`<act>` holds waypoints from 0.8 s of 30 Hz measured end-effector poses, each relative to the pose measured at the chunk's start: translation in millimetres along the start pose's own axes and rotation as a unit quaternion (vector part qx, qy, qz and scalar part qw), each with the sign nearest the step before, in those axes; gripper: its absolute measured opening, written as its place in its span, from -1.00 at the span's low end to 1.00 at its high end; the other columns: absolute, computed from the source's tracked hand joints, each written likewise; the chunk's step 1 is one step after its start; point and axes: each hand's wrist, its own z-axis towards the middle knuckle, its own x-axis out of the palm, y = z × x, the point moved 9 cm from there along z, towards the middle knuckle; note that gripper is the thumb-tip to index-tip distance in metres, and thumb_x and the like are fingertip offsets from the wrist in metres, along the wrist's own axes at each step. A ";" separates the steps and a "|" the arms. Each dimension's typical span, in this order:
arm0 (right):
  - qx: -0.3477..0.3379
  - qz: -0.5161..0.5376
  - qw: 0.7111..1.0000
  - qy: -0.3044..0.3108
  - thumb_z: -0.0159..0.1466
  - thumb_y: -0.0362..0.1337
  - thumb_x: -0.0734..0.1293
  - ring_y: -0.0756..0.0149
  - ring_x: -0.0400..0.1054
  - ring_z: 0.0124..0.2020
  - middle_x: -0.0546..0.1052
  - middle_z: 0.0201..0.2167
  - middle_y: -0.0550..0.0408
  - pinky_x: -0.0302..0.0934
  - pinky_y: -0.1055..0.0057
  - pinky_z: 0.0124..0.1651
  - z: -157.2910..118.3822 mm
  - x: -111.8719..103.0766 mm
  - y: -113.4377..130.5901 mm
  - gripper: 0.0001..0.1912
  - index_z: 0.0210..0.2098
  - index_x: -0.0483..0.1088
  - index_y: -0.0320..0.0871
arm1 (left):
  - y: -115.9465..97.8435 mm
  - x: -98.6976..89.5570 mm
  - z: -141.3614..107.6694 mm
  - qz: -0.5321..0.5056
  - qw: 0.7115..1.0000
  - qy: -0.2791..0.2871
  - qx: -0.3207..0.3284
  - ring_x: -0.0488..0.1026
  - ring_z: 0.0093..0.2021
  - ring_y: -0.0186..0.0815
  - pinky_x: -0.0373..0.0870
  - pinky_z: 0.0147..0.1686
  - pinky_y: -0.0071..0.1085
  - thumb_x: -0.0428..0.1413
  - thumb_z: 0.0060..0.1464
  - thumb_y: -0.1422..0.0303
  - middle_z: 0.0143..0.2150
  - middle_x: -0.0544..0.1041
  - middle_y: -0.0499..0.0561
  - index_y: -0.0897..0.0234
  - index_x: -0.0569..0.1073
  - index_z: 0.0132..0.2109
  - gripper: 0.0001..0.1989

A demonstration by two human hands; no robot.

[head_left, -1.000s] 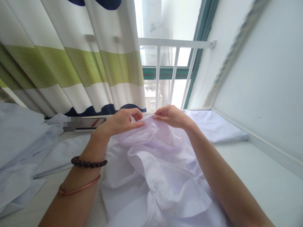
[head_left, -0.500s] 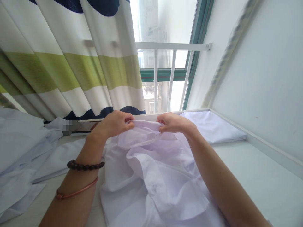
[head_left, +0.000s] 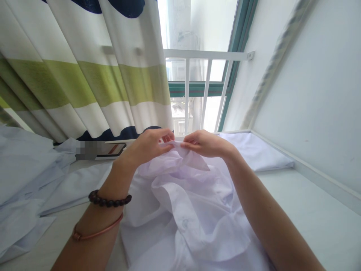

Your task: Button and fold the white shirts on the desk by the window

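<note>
A white buttoned shirt (head_left: 194, 214) lies rumpled on the white surface in front of me, its button strip running up the middle. My left hand (head_left: 153, 145) pinches the shirt's collar at the far end, thumb below and fingers above. Close beside it, my right hand (head_left: 205, 143) also has the collar between thumb and fingers. A short bit of raised cloth shows between the two hands. A dark bead bracelet (head_left: 109, 199) and a reddish bangle (head_left: 97, 230) are on my left forearm.
White garments (head_left: 25, 180) are heaped at the left. A folded white cloth (head_left: 254, 150) lies in the far right corner by the wall. Behind my left hand is a dark-edged device (head_left: 111, 149). A curtain (head_left: 107, 82) and white railing (head_left: 205, 55) stand at the back.
My left hand has moved right along the collar, closer to my right hand, which shifted slightly left. The stretch of collar between them has shortened and bunched.
</note>
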 end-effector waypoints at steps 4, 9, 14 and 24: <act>0.000 -0.011 1.000 0.010 0.28 -0.11 0.26 0.46 0.10 -0.52 0.29 -0.58 0.21 -0.08 0.44 -0.46 0.6 3.9 -1.2 -0.66 -0.55 0.31 -0.17 | 4.0 5.2 -0.2 0.008 1.000 0.018 -0.021 0.47 -0.33 -0.33 0.33 -0.33 -0.47 0.15 0.04 0.21 -0.37 0.55 -0.09 0.23 0.48 -0.30 -0.82; 0.044 -0.070 0.996 -0.017 0.06 -0.16 0.46 0.36 0.28 -0.35 0.46 -0.37 0.13 0.04 0.46 -0.39 3.4 9.2 -3.8 -0.75 -0.35 0.40 -0.13 | -0.1 5.8 -1.4 0.028 0.999 0.035 -0.029 0.50 -0.33 -0.29 0.32 -0.32 -0.45 0.11 0.05 0.26 -0.37 0.60 -0.05 0.24 0.57 -0.28 -0.81; 0.070 -0.115 0.991 0.013 0.06 -0.18 0.45 0.27 0.33 -0.27 0.50 -0.26 0.05 0.08 0.45 -0.38 1.7 15.8 -6.4 -0.72 -0.27 0.39 -0.13 | -2.8 6.1 -2.4 0.035 0.997 0.062 -0.021 0.52 -0.36 -0.26 0.32 -0.36 -0.44 0.06 0.07 0.32 -0.36 0.64 0.00 0.26 0.63 -0.24 -0.76; 0.110 0.076 0.987 0.093 0.12 -0.09 0.37 0.41 0.28 -0.46 0.44 -0.40 0.13 0.04 0.49 -0.51 -6.2 15.7 -29.1 -0.73 -0.33 0.32 -0.14 | 4.0 8.2 -4.0 0.088 0.991 0.087 -0.041 0.49 -0.43 -0.31 0.27 -0.42 -0.48 0.00 0.09 0.31 -0.44 0.61 -0.05 0.22 0.62 -0.23 -0.71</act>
